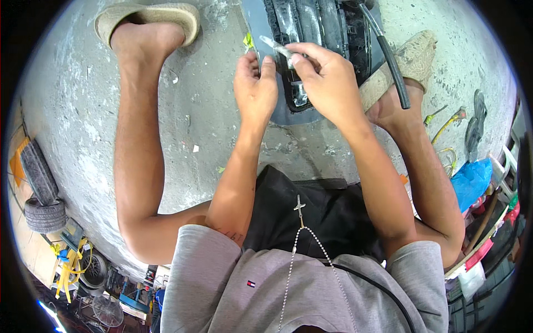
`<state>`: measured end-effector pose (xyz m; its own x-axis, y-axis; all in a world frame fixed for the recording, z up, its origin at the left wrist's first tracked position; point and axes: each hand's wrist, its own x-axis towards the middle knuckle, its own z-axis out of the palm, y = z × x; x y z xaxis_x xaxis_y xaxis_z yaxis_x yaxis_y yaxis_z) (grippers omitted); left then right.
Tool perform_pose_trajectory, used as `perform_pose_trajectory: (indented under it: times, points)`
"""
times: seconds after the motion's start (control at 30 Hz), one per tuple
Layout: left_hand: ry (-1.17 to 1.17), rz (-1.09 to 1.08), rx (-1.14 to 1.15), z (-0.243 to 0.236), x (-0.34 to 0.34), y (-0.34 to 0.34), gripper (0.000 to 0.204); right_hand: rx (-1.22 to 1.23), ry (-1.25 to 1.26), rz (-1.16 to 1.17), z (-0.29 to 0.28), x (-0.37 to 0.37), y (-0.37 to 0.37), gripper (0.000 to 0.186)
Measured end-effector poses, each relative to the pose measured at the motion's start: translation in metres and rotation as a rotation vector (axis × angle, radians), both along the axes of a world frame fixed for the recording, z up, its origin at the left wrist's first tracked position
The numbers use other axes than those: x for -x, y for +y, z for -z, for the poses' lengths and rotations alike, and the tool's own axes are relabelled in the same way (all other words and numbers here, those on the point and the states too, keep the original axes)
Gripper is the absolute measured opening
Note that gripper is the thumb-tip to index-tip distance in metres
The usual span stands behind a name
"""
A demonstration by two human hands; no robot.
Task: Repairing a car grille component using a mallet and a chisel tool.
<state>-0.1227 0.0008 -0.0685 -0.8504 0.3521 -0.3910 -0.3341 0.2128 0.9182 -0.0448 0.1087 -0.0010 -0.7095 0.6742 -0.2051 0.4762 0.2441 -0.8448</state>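
My right hand (325,83) is closed on a small pale, silvery stick-like tool (270,43), held over a black slotted part (333,28) with whitish, scuffed channels. That part lies on a grey panel (250,16) on the floor between my legs. My left hand (256,89) has curled fingers at the panel's left edge, beside a yellow-green scrap (247,40); what they hold, if anything, I cannot make out. A bar with a long black handle (395,72) and metal end rests across the panel's right side, near my right foot.
I sit on a scuffed concrete floor (189,139), feet in beige slippers (191,28). Tyres (45,213), a wheel and yellow straps are piled at lower left. A blue plastic bag (471,180), dark sandals (476,125), yellow-handled tools (447,127) and assorted clutter lie at the right.
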Motion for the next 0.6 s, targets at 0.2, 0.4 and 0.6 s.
perform_pose_trajectory:
  times: [0.2,0.4,0.6]
  points:
    - [0.930,0.379,0.212,-0.048,-0.010,-0.006,0.044,0.070,-0.060,-0.106,-0.024,-0.043,0.001,0.034]
    - [0.877,0.364,0.078,-0.045,-0.025,-0.002,0.037,0.275,-0.045,-0.097,-0.056,-0.036,0.007,0.034]
    - [0.774,0.296,0.131,-0.036,-0.001,-0.008,0.030,-0.099,0.138,-0.231,-0.053,-0.040,0.014,0.031]
